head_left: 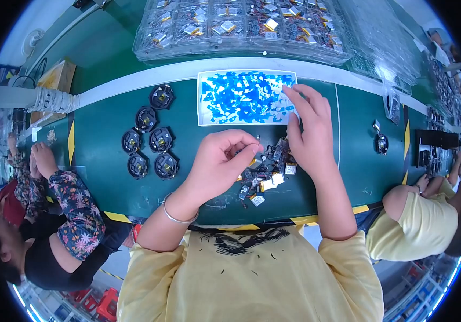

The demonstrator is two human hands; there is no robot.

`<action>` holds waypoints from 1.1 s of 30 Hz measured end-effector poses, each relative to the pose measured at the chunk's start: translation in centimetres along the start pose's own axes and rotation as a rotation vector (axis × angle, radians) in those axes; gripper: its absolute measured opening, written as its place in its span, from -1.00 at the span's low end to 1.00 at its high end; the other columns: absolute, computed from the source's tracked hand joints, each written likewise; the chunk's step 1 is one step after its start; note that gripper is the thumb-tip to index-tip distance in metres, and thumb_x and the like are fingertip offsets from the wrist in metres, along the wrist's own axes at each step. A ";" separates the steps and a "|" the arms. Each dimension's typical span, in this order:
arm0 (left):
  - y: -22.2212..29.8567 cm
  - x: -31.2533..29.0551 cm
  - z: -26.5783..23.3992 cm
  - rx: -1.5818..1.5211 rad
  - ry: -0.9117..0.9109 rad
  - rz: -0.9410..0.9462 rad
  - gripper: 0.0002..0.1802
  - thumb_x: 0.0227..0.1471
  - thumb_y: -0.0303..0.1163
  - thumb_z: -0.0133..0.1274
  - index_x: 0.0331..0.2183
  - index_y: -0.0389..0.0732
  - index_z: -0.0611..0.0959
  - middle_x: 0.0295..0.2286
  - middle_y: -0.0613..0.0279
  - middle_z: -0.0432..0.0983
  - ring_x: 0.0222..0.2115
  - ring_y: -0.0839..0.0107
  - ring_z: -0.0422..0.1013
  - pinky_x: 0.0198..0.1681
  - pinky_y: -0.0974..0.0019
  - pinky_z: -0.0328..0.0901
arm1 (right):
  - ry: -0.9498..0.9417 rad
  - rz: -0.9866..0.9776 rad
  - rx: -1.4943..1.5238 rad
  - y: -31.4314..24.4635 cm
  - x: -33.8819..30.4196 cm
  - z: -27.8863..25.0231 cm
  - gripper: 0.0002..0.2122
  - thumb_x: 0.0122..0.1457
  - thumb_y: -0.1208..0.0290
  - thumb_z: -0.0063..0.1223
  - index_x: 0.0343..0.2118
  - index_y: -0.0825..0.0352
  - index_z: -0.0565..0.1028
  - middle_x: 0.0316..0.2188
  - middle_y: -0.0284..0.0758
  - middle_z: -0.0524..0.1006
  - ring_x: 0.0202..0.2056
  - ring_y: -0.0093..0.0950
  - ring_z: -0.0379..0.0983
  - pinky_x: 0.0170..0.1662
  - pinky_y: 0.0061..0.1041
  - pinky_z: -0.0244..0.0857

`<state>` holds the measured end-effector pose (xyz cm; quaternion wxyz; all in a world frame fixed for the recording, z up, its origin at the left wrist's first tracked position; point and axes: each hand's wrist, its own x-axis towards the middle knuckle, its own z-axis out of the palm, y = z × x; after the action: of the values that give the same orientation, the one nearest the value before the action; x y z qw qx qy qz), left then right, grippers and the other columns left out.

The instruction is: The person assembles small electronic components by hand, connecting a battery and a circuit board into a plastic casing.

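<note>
My left hand (220,162) is closed in a pinch, thumb and forefinger together above a pile of small black modules with silver battery cells (268,183). Whatever sits between those fingertips is too small to make out. With fingers and thumb apart, my right hand (314,129) reaches over the right side of a shallow white box (202,110). Many small blue and white plastic-looking pieces (241,96) fill the box. Its fingertips are at the pieces near the right rim, and nothing shows in its grasp.
Several round black housings (160,139) stand in two columns at left. Clear trays of wired cells (230,27) lie beyond a white ledge (133,81). One small black unit (382,144) sits at right. Co-workers sit on both sides, one in a floral sleeve (77,204).
</note>
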<state>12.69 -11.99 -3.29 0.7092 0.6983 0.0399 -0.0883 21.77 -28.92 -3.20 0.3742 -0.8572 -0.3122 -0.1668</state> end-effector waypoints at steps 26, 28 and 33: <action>0.5 1.6 -8.3 0.988 0.781 0.119 -0.53 -0.22 -0.59 0.13 -0.14 -0.34 0.48 -0.35 0.10 0.49 -0.33 0.19 0.38 -0.16 0.19 0.25 | -0.149 0.549 1.042 -1.0 -2.8 0.1 -0.87 0.02 0.73 0.00 -0.34 0.44 0.41 -0.39 -0.28 0.49 -0.36 -0.49 0.50 -0.23 -0.56 0.37; 0.5 1.1 -7.7 0.932 0.715 0.114 -0.69 -0.17 -0.59 0.11 -0.26 -0.33 0.55 -0.44 0.24 0.52 -0.57 0.41 0.38 -0.50 0.42 0.28 | -0.116 0.533 1.023 -1.3 -2.9 0.0 -0.86 0.01 0.73 0.02 -0.34 0.45 0.42 -0.40 -0.28 0.49 -0.36 -0.49 0.50 -0.24 -0.57 0.38; 2.0 0.3 -5.0 -0.380 0.411 0.099 -0.76 -0.05 -0.62 -0.03 -0.24 -0.33 0.50 -0.42 0.17 0.51 -0.59 0.49 0.47 -0.56 0.56 0.39 | -0.031 0.509 0.989 -2.7 -2.4 -0.5 -0.88 -0.02 0.74 0.05 -0.38 0.46 0.43 -0.41 -0.28 0.49 -0.35 -0.50 0.48 -0.26 -0.60 0.36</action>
<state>13.65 -7.04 -1.46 0.8079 0.5572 0.1644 0.0990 18.10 -28.86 -2.67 0.7558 -0.6301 -0.1417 0.1080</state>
